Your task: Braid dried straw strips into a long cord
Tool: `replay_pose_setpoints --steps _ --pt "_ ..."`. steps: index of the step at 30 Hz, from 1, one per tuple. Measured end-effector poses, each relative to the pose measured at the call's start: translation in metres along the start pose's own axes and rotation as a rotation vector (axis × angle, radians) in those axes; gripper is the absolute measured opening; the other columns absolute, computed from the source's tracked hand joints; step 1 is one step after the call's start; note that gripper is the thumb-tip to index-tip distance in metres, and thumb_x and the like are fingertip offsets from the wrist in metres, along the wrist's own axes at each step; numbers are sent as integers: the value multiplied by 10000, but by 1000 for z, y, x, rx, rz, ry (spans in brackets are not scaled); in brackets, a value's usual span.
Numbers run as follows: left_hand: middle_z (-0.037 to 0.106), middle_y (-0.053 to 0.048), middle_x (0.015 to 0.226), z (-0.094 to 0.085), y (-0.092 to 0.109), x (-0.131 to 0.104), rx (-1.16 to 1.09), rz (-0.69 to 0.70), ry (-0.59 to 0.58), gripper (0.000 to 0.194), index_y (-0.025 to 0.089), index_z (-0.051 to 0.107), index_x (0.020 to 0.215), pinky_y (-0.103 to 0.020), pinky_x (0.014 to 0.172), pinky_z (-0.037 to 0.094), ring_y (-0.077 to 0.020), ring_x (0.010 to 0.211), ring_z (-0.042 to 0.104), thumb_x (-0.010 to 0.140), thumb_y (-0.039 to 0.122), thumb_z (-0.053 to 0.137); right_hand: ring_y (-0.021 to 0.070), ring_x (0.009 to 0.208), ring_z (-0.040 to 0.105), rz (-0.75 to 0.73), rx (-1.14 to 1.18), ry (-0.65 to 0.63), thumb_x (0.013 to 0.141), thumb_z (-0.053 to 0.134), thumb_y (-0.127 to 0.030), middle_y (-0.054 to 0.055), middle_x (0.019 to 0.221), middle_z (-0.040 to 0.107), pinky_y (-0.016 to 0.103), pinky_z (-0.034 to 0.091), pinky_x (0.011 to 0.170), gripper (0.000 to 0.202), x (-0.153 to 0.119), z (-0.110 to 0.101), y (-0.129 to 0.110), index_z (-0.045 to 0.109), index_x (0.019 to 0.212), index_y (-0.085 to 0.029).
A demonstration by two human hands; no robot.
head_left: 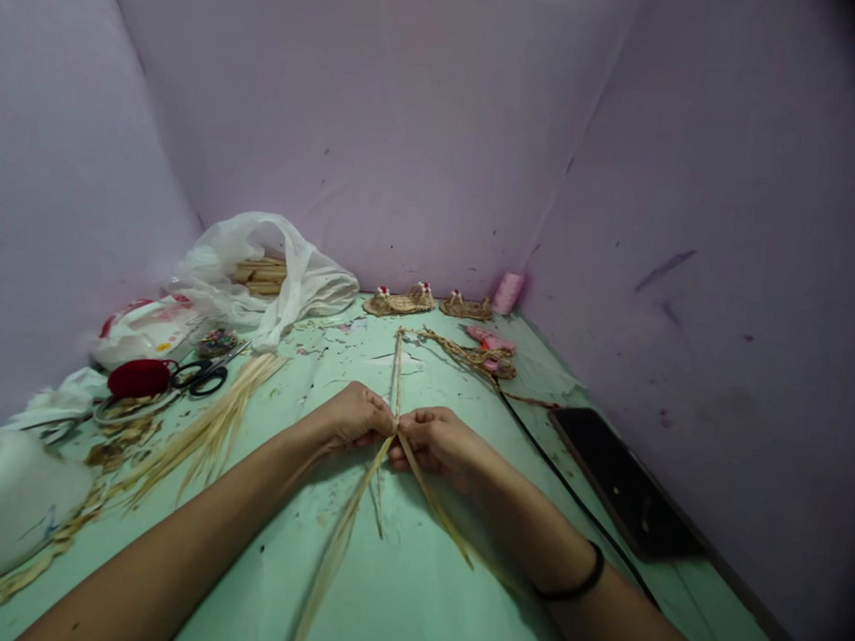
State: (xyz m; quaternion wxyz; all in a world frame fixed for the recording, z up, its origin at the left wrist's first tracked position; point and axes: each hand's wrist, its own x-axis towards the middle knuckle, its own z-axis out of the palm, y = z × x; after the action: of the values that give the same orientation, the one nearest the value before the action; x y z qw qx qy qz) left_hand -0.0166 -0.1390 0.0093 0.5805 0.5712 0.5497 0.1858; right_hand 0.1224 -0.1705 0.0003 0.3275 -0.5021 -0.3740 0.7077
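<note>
A thin twisted cord of straw-coloured fibre runs from the far part of the green table down to both hands. My left hand pinches the fibres at the cord's near end. Right beside it, fingertips nearly touching, my right hand is closed on the same fibres. Loose flat strands hang from between the hands toward the front edge. At the cord's far end, a coiled bundle of braided cord lies to the right.
At the left are loose fibre strips, scissors, a red pincushion-like object, a white container and a plastic bag. Small woven slippers and a pink spool stand at the back. A phone and black cable lie right.
</note>
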Motion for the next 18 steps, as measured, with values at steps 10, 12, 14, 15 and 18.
replay_pose_setpoints --steps 10,12,14,15,18 --pt "385 39 323 -6 10 -11 214 12 -17 48 127 538 457 -200 341 194 -62 318 294 485 161 519 25 281 183 -80 -284 109 610 499 -190 -77 292 305 212 94 337 148 9 -2 7 505 471 -142" --pt "405 34 349 -6 12 -13 258 -20 9 78 138 519 448 -205 352 198 -66 328 302 501 192 533 26 283 182 -84 -287 117 598 496 -185 -79 294 305 217 86 346 133 8 0 7 504 472 -143" --pt "394 31 363 1 12 -17 320 -3 37 95 146 509 445 -213 371 198 -73 346 307 521 199 530 26 291 185 -97 -259 125 581 493 -170 -81 299 308 217 83 356 106 8 2 8 502 478 -144" --pt "378 30 367 8 11 -18 374 20 65 99 151 500 437 -217 385 201 -78 359 312 525 188 525 26 297 193 -104 -234 136 566 495 -157 -82 303 312 215 87 360 85 8 2 9 501 482 -144" --pt "334 22 398 32 6 -26 579 155 254 118 161 475 424 -228 434 204 -95 410 334 534 144 513 29 333 249 -147 -138 184 518 513 -115 -78 334 358 199 142 374 43 11 2 13 494 491 -142"
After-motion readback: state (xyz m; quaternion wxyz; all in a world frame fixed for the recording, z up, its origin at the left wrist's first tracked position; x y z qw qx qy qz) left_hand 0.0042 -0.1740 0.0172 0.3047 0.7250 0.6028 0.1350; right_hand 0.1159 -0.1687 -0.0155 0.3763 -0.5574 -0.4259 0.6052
